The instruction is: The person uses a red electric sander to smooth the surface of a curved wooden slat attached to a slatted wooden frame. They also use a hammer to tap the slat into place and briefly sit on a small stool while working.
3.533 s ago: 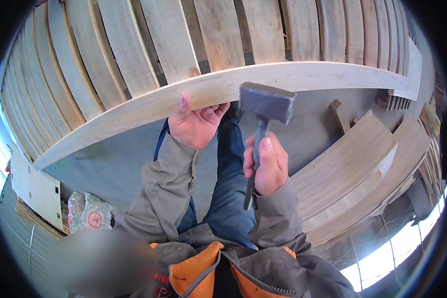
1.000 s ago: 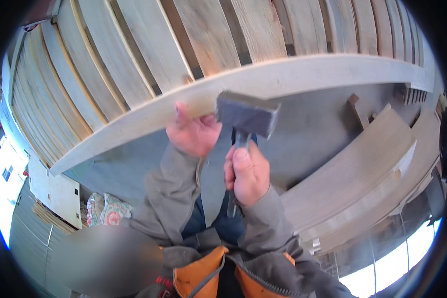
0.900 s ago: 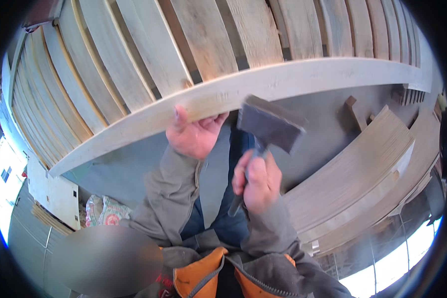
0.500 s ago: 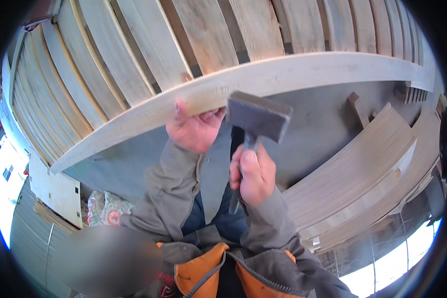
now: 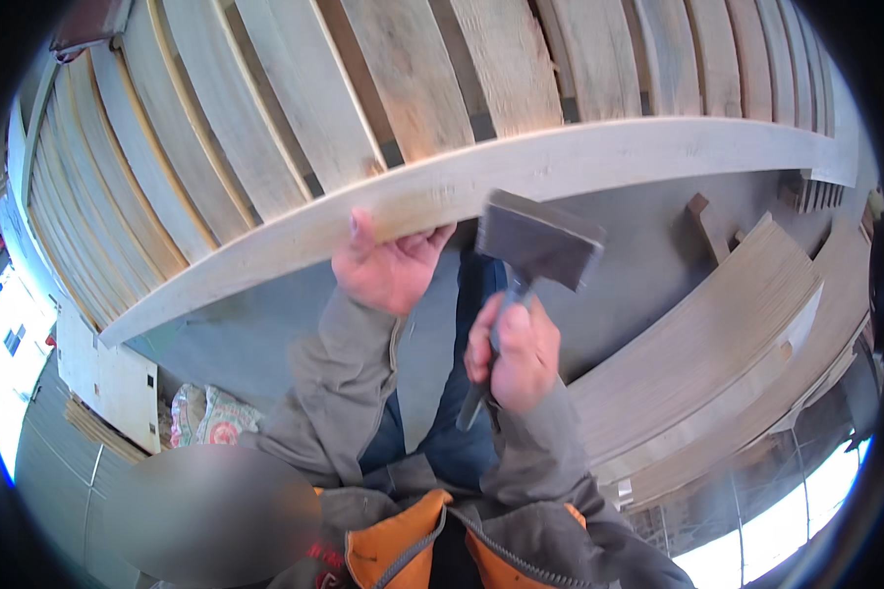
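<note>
My right hand (image 5: pixel 523 358) is wrapped round the grey handle of a hammer (image 5: pixel 540 240), a heavy type with a wide, blocky dark head. The head is tilted and stands just off a long pale wooden rail (image 5: pixel 619 154). My left hand (image 5: pixel 391 265) grips the rail's near edge, its thumb up against the side face and its fingers curled underneath, partly hidden. Beyond the rail, wooden slats (image 5: pixel 403 74) run away from me in a row with narrow gaps, their near ends meeting it.
Long stacked wooden boards (image 5: pixel 697 344) lie at the right, with a short wooden block (image 5: pixel 707 228) near them. Printed sacks (image 5: pixel 228 415) rest on the floor at the left, by a pale panel (image 5: pixel 108 378). Grey floor (image 5: pixel 619 236) shows under the rail.
The hammer and my right hand have shifted to the right and slightly nearer, the head moving away from my left hand. My left hand keeps its hold on the rail.
</note>
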The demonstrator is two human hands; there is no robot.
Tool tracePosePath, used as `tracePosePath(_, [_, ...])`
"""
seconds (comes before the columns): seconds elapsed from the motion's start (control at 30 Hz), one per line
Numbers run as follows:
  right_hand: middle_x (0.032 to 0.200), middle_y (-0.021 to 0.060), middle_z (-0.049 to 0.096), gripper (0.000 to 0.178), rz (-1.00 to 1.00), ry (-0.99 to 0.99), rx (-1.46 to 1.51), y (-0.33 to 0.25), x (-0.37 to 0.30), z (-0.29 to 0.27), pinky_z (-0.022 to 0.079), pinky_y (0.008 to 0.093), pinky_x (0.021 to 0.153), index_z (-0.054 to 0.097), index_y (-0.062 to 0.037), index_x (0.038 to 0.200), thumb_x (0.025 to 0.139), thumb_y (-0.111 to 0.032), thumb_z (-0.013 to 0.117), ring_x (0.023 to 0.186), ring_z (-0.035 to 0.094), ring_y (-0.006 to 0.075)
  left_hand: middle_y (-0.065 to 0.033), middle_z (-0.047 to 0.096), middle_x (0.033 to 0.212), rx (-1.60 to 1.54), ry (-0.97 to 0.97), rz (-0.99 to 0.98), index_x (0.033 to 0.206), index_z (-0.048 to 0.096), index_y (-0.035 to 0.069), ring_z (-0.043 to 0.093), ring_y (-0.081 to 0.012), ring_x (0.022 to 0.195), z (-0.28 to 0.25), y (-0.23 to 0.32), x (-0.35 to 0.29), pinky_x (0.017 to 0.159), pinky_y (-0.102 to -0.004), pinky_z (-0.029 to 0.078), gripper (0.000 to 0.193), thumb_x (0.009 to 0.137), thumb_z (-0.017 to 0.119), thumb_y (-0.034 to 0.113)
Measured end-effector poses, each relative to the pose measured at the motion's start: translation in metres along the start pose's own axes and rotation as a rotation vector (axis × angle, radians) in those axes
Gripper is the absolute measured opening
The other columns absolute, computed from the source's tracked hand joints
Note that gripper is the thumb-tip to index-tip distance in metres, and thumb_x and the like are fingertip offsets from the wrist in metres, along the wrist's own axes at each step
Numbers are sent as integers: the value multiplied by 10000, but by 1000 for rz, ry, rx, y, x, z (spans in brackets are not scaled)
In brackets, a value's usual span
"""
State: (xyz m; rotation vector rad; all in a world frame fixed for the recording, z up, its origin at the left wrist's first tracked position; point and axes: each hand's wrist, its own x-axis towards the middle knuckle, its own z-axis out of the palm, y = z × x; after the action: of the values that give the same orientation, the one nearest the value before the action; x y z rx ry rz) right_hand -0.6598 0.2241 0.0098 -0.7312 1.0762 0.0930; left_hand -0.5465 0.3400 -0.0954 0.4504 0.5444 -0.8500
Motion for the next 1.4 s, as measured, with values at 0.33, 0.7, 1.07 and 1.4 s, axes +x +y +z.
tracePosePath(0.33, [616, 47, 506, 342, 107, -149, -20, 14, 16, 11, 393, 254, 460, 521, -31, 951, 1057, -350, 460, 482, 466, 98, -132, 561, 1423, 76, 81, 32, 1430, 496, 75, 481, -309, 1362, 4, -1, 4, 1142, -508, 362, 714, 895, 687, 509])
tracePosePath(0.7, [600, 61, 501, 402, -20, -10, -176, -2, 18, 5, 402, 277, 430, 522, -13, 929, 1059, -381, 427, 457, 470, 118, -115, 567, 1422, 28, 42, 38, 1414, 513, 79, 492, -327, 1346, 7, 1, 11, 1163, -529, 319, 718, 877, 706, 516])
tracePosePath(1.07, [590, 55, 486, 357, 183, -98, -172, 16, -7, -40, 388, 269, 435, 520, -32, 946, 1052, -370, 477, 441, 445, 119, -74, 650, 1302, -27, 43, 31, 1300, 601, 95, 593, -244, 1210, 10, -12, 10, 1136, -482, 390, 565, 891, 709, 470])
tracePosePath(1.4, [572, 37, 465, 374, 244, 135, -275, 17, -33, -96, 362, 283, 385, 498, -59, 893, 1041, -402, 517, 404, 418, 117, -122, 683, 1200, 224, 239, -291, 1258, 594, 42, 655, -266, 1119, 36, -12, 1, 1003, -425, 496, 357, 927, 701, 122])
